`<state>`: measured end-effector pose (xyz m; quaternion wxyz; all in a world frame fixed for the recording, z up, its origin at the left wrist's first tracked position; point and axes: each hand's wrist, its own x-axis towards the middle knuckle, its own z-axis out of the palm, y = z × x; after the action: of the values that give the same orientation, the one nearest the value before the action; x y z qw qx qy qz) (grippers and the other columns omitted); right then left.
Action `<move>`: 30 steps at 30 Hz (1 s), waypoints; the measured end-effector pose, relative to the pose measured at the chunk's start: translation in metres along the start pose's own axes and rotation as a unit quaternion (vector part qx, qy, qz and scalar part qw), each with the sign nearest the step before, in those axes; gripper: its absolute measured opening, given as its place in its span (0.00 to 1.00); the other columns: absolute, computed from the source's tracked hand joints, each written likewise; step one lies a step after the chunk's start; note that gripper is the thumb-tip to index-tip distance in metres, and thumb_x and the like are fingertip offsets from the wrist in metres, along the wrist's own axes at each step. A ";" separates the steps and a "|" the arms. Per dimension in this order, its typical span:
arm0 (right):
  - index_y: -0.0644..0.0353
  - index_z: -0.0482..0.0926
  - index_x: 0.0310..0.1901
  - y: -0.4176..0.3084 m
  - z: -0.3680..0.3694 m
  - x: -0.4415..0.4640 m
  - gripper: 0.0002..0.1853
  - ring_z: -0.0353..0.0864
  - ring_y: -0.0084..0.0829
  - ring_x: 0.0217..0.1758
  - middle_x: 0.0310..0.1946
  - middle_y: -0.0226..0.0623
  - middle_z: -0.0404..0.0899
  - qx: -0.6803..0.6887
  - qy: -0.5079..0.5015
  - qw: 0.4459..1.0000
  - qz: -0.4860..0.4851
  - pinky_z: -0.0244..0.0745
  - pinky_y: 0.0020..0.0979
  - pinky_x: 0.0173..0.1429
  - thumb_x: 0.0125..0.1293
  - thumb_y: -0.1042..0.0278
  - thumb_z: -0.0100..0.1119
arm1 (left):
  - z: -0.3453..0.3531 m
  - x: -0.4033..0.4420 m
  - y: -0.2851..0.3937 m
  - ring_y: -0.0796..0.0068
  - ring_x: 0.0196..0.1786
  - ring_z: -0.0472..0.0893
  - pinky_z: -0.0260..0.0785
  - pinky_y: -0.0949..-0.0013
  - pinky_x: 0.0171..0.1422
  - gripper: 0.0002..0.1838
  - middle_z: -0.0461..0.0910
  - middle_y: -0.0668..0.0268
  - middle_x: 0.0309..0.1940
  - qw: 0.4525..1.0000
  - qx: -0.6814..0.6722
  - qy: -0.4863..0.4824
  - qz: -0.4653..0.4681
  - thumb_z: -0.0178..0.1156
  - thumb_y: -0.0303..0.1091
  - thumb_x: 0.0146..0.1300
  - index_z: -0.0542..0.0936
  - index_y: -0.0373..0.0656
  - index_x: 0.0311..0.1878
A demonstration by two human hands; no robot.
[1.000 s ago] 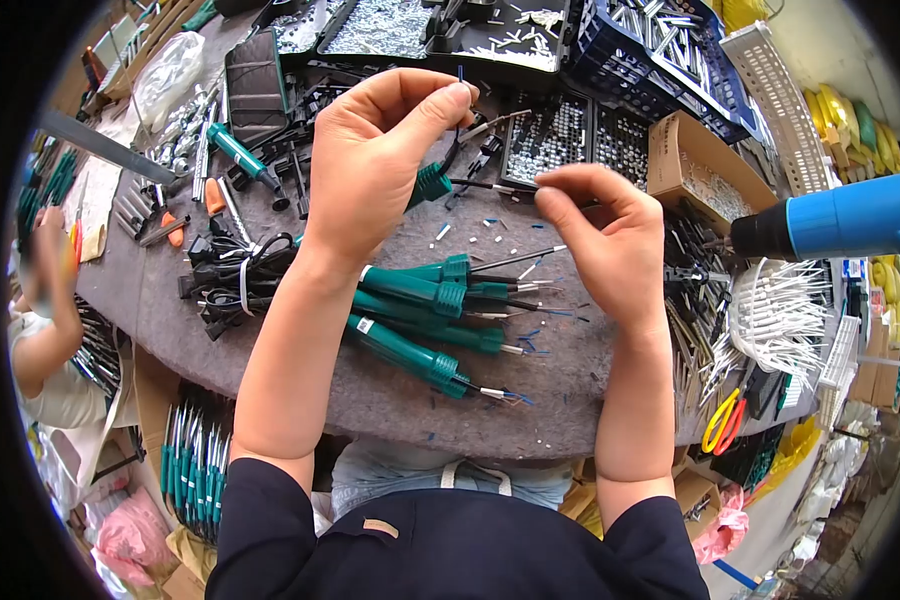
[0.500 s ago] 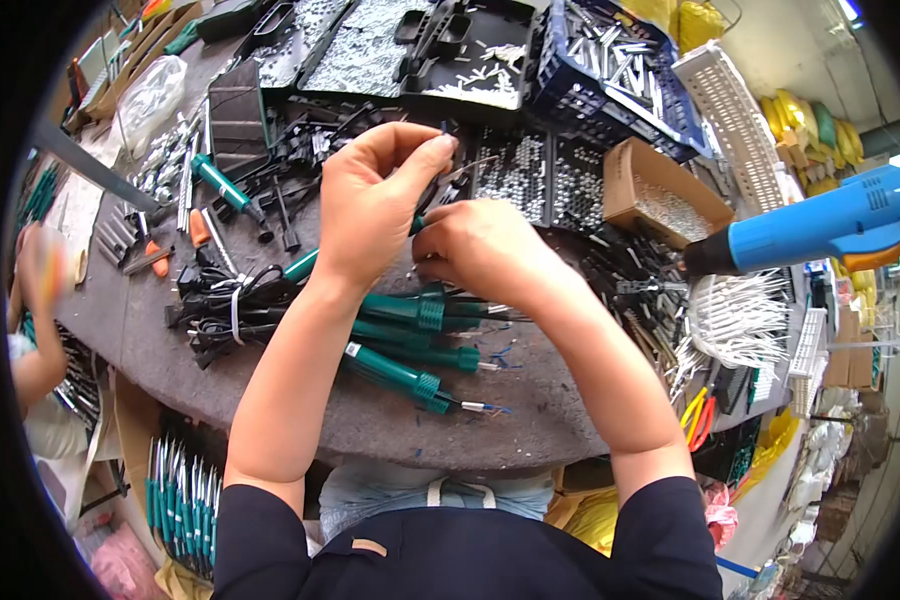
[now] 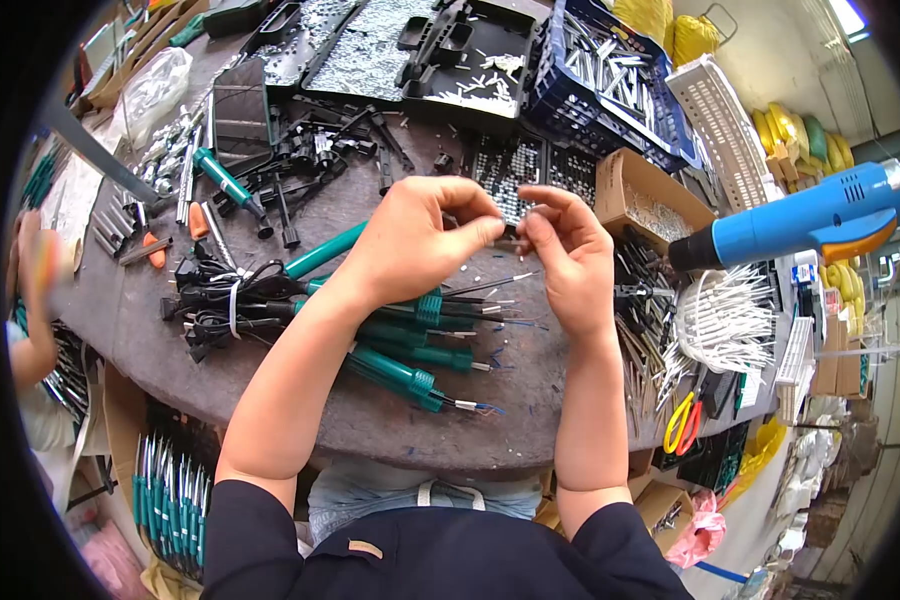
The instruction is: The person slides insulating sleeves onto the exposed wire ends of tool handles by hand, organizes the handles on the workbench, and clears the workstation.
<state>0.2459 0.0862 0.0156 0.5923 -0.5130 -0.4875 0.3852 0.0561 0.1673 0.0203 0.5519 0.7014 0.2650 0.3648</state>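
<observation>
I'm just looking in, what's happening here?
Two bare hands are working above a bench. The left hand and right hand have their fingers close together; anything between them is too small to tell. Green handles with wires at their ends lie nearer the person, tied black cables beside them to the left. A blue tool is off to the right.
</observation>
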 end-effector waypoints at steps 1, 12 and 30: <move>0.65 0.83 0.53 0.001 0.000 -0.003 0.08 0.85 0.22 0.42 0.39 0.33 0.88 0.026 0.014 1.000 0.006 0.82 0.26 0.50 0.77 0.77 0.63 | 0.004 -0.002 -0.005 0.78 0.37 0.86 0.78 0.69 0.44 0.08 0.89 0.62 0.33 1.000 0.011 -0.010 0.012 0.68 0.30 0.67 0.88 0.33 0.42; 0.69 0.84 0.50 -0.003 -0.002 -0.011 0.08 0.89 0.25 0.45 0.43 0.41 0.91 0.067 0.008 0.997 0.026 0.85 0.28 0.54 0.75 0.75 0.68 | 0.007 -0.004 0.002 0.71 0.38 0.85 0.77 0.65 0.47 0.07 0.88 0.59 0.33 0.997 0.071 -0.043 0.001 0.69 0.28 0.66 0.89 0.34 0.42; 0.68 0.88 0.45 -0.004 -0.003 -0.013 0.08 0.86 0.18 0.41 0.37 0.32 0.90 -0.008 0.025 0.999 0.019 0.81 0.22 0.48 0.72 0.71 0.73 | 0.006 -0.004 0.004 0.67 0.38 0.85 0.76 0.64 0.48 0.06 0.88 0.59 0.34 0.994 0.096 -0.044 0.026 0.70 0.28 0.65 0.88 0.34 0.41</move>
<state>0.2457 0.0725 0.0172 0.5926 -0.5365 -0.4657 0.3795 0.0584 0.1595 0.0224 0.4837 0.7731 0.2563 0.3206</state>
